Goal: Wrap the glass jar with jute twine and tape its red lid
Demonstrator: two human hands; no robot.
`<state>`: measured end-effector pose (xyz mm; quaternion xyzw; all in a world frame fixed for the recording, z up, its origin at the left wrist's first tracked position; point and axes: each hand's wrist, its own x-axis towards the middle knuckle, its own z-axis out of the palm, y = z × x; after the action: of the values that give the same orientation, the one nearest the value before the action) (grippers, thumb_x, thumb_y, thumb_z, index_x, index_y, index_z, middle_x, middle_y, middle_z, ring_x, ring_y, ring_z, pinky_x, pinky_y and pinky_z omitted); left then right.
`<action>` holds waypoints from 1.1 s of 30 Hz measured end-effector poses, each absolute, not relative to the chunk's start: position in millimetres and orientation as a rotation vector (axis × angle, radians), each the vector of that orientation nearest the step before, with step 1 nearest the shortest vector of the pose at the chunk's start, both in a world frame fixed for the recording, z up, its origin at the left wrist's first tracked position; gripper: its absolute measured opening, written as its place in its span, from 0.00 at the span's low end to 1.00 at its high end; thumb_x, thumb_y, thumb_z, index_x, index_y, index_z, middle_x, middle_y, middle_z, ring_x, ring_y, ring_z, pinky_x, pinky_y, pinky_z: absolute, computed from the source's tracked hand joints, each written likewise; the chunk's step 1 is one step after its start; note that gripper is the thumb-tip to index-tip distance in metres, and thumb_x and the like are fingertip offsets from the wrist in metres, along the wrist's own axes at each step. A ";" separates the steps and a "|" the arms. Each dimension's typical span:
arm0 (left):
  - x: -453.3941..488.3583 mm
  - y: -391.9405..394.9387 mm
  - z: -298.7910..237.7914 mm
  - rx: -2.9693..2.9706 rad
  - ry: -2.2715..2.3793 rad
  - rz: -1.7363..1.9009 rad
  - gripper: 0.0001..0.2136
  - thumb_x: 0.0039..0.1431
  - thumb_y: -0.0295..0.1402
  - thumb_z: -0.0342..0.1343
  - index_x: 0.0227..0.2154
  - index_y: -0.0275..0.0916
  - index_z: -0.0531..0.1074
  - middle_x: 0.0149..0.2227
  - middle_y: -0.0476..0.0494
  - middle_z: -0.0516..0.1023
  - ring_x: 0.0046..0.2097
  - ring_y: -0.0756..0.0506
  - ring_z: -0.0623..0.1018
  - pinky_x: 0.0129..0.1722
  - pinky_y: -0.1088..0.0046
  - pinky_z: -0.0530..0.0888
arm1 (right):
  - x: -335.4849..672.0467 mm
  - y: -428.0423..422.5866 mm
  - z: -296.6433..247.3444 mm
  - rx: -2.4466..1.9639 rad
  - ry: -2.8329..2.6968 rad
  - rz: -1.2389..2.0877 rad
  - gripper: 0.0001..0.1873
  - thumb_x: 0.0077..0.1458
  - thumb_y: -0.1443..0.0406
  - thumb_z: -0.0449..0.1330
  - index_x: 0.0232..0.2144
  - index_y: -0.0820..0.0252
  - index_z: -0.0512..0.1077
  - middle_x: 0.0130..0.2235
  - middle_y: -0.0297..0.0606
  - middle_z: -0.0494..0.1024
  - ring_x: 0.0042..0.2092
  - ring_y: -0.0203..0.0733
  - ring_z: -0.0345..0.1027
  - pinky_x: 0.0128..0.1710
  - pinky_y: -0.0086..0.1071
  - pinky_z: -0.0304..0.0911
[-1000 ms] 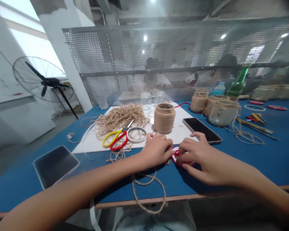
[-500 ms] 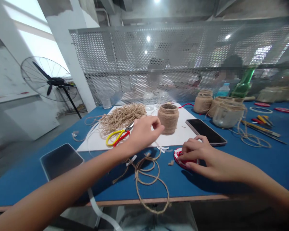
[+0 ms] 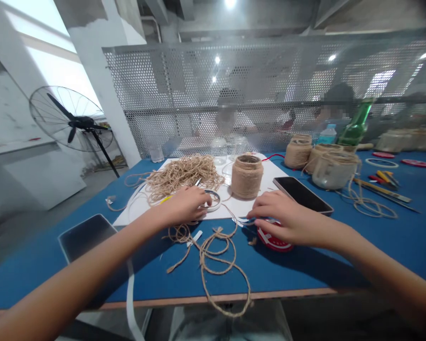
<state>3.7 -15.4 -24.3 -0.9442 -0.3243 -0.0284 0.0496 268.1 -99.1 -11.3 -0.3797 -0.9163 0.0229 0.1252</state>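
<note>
My left hand (image 3: pixel 189 204) is curled over the scissors, its fingers at the near-left rim of a white ring (image 3: pixel 216 204), perhaps a tape roll. A yellow handle (image 3: pixel 166 199) and the blade tip of the scissors show past the hand. My right hand (image 3: pixel 287 219) hovers with fingers apart and bent, above a flat red-and-white round roll (image 3: pixel 275 241), partly covering it. Its fingertips are close to small white strips (image 3: pixel 238 221). A twine-wrapped jar (image 3: pixel 247 177) stands upright between and beyond the hands. Loose looped twine (image 3: pixel 218 258) lies in front, hanging over the table edge.
A heap of twine (image 3: pixel 184 173) lies on white board (image 3: pixel 128 215). A black phone (image 3: pixel 303 195) is at right, a dark tablet-like panel (image 3: pixel 87 237) at left. Wrapped jars (image 3: pixel 298 151), a green bottle (image 3: pixel 357 125) and tools (image 3: pixel 385 190) stand or lie right. People sit behind the mesh screen (image 3: pixel 184 85).
My left hand has moved left and down, and the white ring now shows beside it. My right hand has lifted off the red roll and shifted left, exposing more of it.
</note>
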 end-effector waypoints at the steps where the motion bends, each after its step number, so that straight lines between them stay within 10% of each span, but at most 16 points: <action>1: 5.0 -15.8 -25.0 -2.852 -0.983 -0.075 0.08 0.56 0.33 0.49 0.36 0.41 0.71 0.36 0.45 0.73 0.39 0.46 0.70 0.39 0.70 0.61 | 263.3 -93.8 -11.6 -1.084 -2.680 0.037 0.13 0.58 0.63 0.49 0.39 0.59 0.72 0.36 0.41 0.72 0.40 0.42 0.64 0.42 0.40 0.54; 8: 13.8 -26.3 -9.2 -2.844 -0.981 -0.227 0.10 0.58 0.33 0.44 0.37 0.41 0.69 0.36 0.46 0.74 0.39 0.46 0.70 0.43 0.67 0.60 | 233.7 -59.5 -10.1 -0.959 -2.700 -0.168 0.16 0.57 0.65 0.50 0.48 0.63 0.65 0.47 0.47 0.70 0.47 0.46 0.62 0.44 0.40 0.57; 27: 15.7 -46.6 -17.8 -2.672 -0.801 -0.868 0.14 0.61 0.34 0.45 0.49 0.41 0.62 0.42 0.44 0.75 0.39 0.49 0.74 0.39 0.74 0.67 | 233.4 -47.9 -6.5 -0.797 -2.355 0.096 0.12 0.61 0.65 0.45 0.41 0.63 0.65 0.32 0.38 0.72 0.34 0.36 0.64 0.35 0.30 0.59; 33: 14.3 -50.0 -13.1 -2.948 -0.903 -0.930 0.12 0.58 0.34 0.50 0.45 0.41 0.63 0.29 0.52 0.74 0.30 0.54 0.73 0.32 0.80 0.68 | 230.0 -52.8 -10.8 -0.776 -2.338 0.186 0.12 0.62 0.64 0.44 0.34 0.62 0.66 0.31 0.36 0.69 0.34 0.35 0.62 0.35 0.28 0.58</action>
<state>14.3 -50.0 -13.1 -0.9148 -0.2800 -0.2885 -0.0395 230.0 -52.8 -10.8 -0.2967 -0.8936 0.0712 0.3291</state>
